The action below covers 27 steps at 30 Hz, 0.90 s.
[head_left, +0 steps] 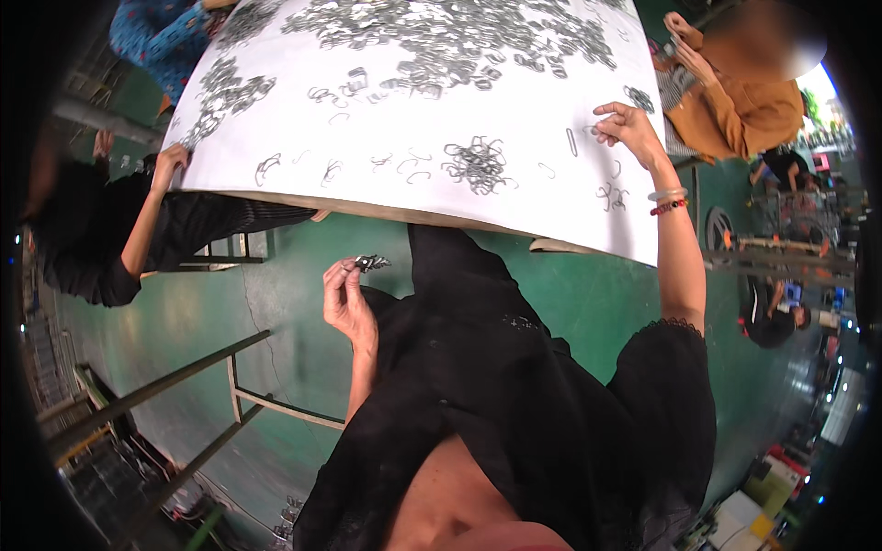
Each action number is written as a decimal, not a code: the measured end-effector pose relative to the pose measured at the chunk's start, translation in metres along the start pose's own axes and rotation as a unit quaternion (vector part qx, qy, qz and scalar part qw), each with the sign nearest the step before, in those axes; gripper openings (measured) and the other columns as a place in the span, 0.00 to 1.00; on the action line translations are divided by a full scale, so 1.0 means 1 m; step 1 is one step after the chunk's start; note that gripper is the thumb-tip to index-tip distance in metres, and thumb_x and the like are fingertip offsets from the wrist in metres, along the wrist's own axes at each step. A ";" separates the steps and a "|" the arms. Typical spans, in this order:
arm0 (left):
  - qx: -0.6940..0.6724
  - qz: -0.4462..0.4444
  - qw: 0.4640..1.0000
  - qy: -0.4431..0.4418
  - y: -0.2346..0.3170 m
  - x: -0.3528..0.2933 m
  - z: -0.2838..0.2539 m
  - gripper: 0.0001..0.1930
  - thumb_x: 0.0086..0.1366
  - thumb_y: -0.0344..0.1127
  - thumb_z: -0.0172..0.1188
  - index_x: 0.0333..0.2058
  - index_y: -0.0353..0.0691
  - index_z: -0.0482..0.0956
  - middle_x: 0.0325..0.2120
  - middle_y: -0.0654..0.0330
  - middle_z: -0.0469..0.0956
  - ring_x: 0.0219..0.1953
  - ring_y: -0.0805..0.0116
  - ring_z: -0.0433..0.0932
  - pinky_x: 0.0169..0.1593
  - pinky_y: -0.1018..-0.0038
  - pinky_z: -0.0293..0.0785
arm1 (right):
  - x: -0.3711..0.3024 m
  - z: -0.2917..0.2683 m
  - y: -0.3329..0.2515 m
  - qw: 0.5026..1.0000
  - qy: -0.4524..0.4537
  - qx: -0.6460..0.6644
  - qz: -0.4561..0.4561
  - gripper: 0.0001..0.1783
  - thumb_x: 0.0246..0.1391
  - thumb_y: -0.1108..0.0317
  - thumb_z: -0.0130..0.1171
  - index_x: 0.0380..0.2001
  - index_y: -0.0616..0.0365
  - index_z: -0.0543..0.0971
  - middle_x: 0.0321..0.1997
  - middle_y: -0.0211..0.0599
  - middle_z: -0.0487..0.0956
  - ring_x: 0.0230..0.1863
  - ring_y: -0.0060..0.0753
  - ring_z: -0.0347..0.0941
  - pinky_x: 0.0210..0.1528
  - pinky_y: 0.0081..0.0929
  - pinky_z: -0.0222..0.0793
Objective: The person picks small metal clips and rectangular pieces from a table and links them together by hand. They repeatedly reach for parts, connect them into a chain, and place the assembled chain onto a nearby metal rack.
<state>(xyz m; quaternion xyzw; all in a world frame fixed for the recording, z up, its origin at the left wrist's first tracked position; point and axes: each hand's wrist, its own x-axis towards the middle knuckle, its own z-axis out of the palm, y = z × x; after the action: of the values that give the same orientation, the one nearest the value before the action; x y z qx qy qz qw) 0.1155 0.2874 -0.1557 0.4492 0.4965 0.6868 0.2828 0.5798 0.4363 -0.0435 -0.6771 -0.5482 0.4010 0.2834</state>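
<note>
Up top, a white tabletop (386, 133), seen from above, strewn with small dark curved pieces, metallic in look. Toward the far side, a broad, dense spread (450, 46); at the upper left, a smaller patch (220, 96); nearer the close edge, a round heap (476, 165) with loose bits scattered to either side. Below that edge, off the tabletop and above a green floor (588, 303), the wearer's left hand (344, 298), fingers upward, thumb and fingertips pinched narrowly on a bunch of dark, shiny pieces (373, 264). Over the tabletop's right part, the right hand (629, 129), index finger stretched leftward, other fingers curled; impossible to tell if empty or gripping something tiny. Near those fingers, a long thin piece (571, 141); closer to the wearer, a loose group (612, 196). Around the right wrist, a pale bangle (668, 194) and a red beaded bracelet (668, 208). Around the tabletop, other people: at left, a person in black (92, 248), one outstretched hand (170, 167) at the tabletop's corner; at upper left, a blue patterned sleeve (156, 41); at right, an orange-brown top (744, 115) on someone with both hands (691, 55) raised close together. Lower left, a metal frame (165, 389); lower centre, the wearer's black clothing (551, 395).
</note>
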 end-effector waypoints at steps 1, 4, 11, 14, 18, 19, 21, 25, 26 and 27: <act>0.014 0.001 1.000 -0.004 0.003 0.003 0.002 0.05 0.59 0.17 0.55 0.34 0.31 0.75 0.35 0.54 0.76 0.41 0.65 0.74 0.45 0.72 0.74 | -0.002 -0.004 0.007 1.000 0.012 0.022 0.007 0.12 0.52 0.75 0.59 0.41 0.65 0.76 0.28 0.37 0.80 0.26 0.22 0.75 0.29 0.16 0.71; 0.020 0.003 1.000 -0.013 0.002 0.011 0.006 0.06 0.59 0.17 0.55 0.34 0.32 0.76 0.35 0.55 0.76 0.40 0.66 0.74 0.45 0.72 0.74 | -0.005 -0.009 0.022 0.997 0.035 0.066 0.014 0.09 0.50 0.72 0.62 0.36 0.63 0.79 0.27 0.37 0.80 0.26 0.23 0.77 0.27 0.17 0.70; 0.039 0.017 0.999 -0.013 0.002 0.024 0.001 0.06 0.60 0.16 0.55 0.34 0.31 0.76 0.36 0.55 0.76 0.41 0.66 0.74 0.46 0.72 0.75 | -0.031 -0.020 0.016 0.998 -0.031 -0.058 -0.004 0.05 0.43 0.71 0.65 0.27 0.58 0.83 0.22 0.31 0.81 0.25 0.18 0.74 0.25 0.16 0.65; 0.025 0.036 0.999 -0.017 -0.001 0.029 -0.004 0.06 0.60 0.16 0.54 0.35 0.30 0.75 0.36 0.53 0.76 0.40 0.66 0.74 0.46 0.71 0.75 | -0.045 -0.008 0.015 0.990 -0.134 -0.036 -0.001 0.06 0.41 0.74 0.64 0.27 0.61 0.84 0.21 0.30 0.80 0.24 0.17 0.73 0.26 0.17 0.68; 0.018 0.048 0.998 -0.021 -0.001 0.037 0.003 0.06 0.59 0.15 0.53 0.34 0.30 0.75 0.35 0.53 0.75 0.40 0.65 0.74 0.45 0.71 0.76 | -0.056 0.032 0.045 0.985 -0.128 -0.111 0.036 0.10 0.44 0.71 0.63 0.31 0.63 0.83 0.25 0.36 0.82 0.26 0.22 0.76 0.33 0.21 0.72; 0.030 0.047 0.998 -0.025 0.001 0.035 -0.001 0.06 0.59 0.14 0.53 0.34 0.30 0.75 0.35 0.52 0.75 0.40 0.65 0.74 0.45 0.71 0.76 | -0.051 0.040 0.056 0.984 -0.066 -0.164 -0.028 0.10 0.46 0.69 0.62 0.32 0.64 0.83 0.25 0.36 0.82 0.26 0.21 0.76 0.32 0.20 0.72; 0.061 0.069 0.995 -0.031 -0.003 0.037 -0.004 0.08 0.57 0.14 0.55 0.34 0.32 0.75 0.34 0.54 0.77 0.40 0.64 0.75 0.43 0.71 0.76 | -0.039 0.053 0.074 0.953 0.058 -0.252 -0.156 0.13 0.50 0.66 0.61 0.34 0.65 0.82 0.25 0.37 0.81 0.26 0.19 0.75 0.30 0.19 0.72; 0.055 0.053 0.997 -0.003 0.001 0.034 -0.011 0.08 0.56 0.14 0.55 0.33 0.31 0.75 0.33 0.54 0.77 0.39 0.63 0.75 0.44 0.71 0.74 | -0.005 0.078 -0.003 0.993 0.094 -0.035 -0.065 0.17 0.57 0.60 0.55 0.41 0.64 0.80 0.30 0.40 0.82 0.29 0.22 0.76 0.32 0.18 0.71; 0.042 0.058 0.997 0.004 0.001 0.034 -0.011 0.08 0.56 0.14 0.55 0.33 0.31 0.75 0.33 0.54 0.77 0.39 0.63 0.75 0.44 0.71 0.73 | 0.015 0.083 -0.009 0.990 0.097 -0.040 -0.098 0.17 0.57 0.61 0.55 0.41 0.64 0.80 0.30 0.43 0.82 0.30 0.28 0.77 0.34 0.22 0.71; 0.058 0.061 0.996 0.007 0.005 0.034 -0.010 0.07 0.56 0.13 0.55 0.32 0.31 0.75 0.33 0.54 0.77 0.38 0.63 0.75 0.44 0.70 0.73 | 0.040 0.093 -0.008 0.986 0.098 -0.041 -0.130 0.17 0.56 0.61 0.55 0.41 0.65 0.80 0.31 0.46 0.82 0.31 0.34 0.78 0.36 0.26 0.72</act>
<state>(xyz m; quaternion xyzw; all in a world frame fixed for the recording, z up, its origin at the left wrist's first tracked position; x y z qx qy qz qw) 0.0916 0.3099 -0.1410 0.4895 0.5092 0.6759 0.2104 0.4992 0.4716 -0.0940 -0.6468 -0.6171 0.2698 0.3579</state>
